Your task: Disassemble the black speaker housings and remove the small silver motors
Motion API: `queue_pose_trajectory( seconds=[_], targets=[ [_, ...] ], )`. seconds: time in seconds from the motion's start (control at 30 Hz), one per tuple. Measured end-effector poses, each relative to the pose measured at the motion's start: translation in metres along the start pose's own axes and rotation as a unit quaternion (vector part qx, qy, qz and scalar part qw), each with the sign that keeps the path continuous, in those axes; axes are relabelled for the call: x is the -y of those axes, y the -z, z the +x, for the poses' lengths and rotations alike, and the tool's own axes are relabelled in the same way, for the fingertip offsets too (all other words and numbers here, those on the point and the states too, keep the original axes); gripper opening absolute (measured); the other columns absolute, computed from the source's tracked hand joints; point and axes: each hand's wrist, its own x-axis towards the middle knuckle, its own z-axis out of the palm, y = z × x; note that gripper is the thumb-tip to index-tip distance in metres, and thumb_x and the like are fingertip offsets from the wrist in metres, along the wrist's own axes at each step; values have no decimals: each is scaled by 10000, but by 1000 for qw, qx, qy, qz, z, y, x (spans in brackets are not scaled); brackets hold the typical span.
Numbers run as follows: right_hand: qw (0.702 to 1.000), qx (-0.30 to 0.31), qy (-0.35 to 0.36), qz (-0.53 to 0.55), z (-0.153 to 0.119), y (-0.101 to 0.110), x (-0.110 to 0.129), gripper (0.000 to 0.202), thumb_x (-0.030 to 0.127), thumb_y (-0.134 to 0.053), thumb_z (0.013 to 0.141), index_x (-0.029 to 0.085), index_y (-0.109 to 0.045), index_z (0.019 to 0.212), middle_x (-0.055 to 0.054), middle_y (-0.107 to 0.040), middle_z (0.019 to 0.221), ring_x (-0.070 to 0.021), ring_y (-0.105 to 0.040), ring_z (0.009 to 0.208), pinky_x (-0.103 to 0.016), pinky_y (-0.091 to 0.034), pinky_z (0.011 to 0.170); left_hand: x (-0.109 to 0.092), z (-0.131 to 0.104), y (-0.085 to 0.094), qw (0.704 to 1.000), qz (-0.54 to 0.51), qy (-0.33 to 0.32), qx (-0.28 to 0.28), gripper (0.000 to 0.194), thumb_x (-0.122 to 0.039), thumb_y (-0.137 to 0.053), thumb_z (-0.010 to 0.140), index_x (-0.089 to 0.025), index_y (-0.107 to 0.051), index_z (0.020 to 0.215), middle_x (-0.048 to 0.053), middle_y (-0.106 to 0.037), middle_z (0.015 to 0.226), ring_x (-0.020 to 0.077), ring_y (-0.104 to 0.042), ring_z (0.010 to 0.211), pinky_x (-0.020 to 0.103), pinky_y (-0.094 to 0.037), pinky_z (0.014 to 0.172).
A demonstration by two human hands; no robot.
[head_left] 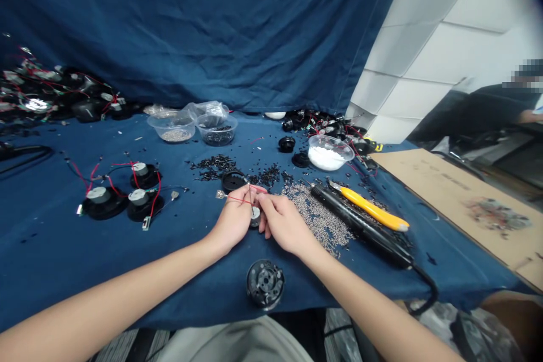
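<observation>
Both of my hands meet at the middle of the blue cloth, around a small silver motor (255, 216) with red and dark wires. My left hand (236, 216) pinches the wires above the motor, its fingers closed. Against it, my right hand (283, 219) has its fingers closed on the same wires and curled beside the motor. A red wire runs left from the fingers to a small metal piece (220, 194). Just behind the hands lies a round black part (233, 180). Nearer to me sits a black round housing (265, 284), its inside facing up.
Right of my hands are scattered screws (324, 223), a black corded tool (360, 226) and a yellow-handled tool (373, 209). Wired motor units (104, 202) lie left. Plastic bowls (217, 130) and a bowl of white pieces (328, 154) stand behind. Cardboard (458, 198) lies right.
</observation>
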Motion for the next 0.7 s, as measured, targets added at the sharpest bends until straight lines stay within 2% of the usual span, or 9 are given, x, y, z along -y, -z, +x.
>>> queue_pose_trajectory(
  seconds=[0.13,0.23,0.37,0.5,0.6,0.7],
  targets=[
    [994,-58,-12,-95,14,-7,5,586,510,-309,1022,177,-576,620,-37,-566,505,-144,-540,462,-240,-383,504,0,-1,-2,1000,-9,-4,-18,219,-350,-493,923,-177,-604,848,-25,-605,579,115,-521,470,248,-454,536],
    [985,-82,-5,-153,17,-9,6,541,473,-333,1024,177,-628,681,-70,-626,603,-174,-578,547,-255,-367,532,3,-1,-3,999,-19,0,-39,191,-334,-528,896,-167,-620,881,7,-667,700,130,-584,600,259,-486,641],
    [978,-85,-7,-190,13,-10,5,473,396,-331,1028,180,-683,797,-88,-691,784,-201,-634,722,-268,-404,652,7,0,-8,997,-31,4,-68,183,-290,-539,857,-148,-651,880,52,-702,819,163,-639,789,271,-493,757],
    [974,-82,-22,-209,10,-11,8,477,353,-279,1035,182,-698,883,-97,-703,889,-222,-654,852,-272,-429,748,8,4,-11,996,-29,-14,-82,198,-229,-484,850,-144,-661,831,47,-690,764,162,-626,737,267,-486,732],
    [968,-77,-42,-233,9,-11,12,530,398,-254,1034,171,-706,877,-111,-693,822,-231,-655,761,-277,-432,690,8,6,-11,996,-12,-24,-88,194,-204,-472,848,-154,-659,852,22,-656,686,162,-596,672,260,-473,675],
    [971,-71,-49,-221,9,-10,15,559,443,-236,1033,188,-713,892,-92,-681,756,-221,-644,686,-275,-427,648,9,5,-11,996,1,-30,-81,195,-166,-464,833,-167,-657,862,10,-648,670,165,-590,657,265,-471,685]
  ],
)
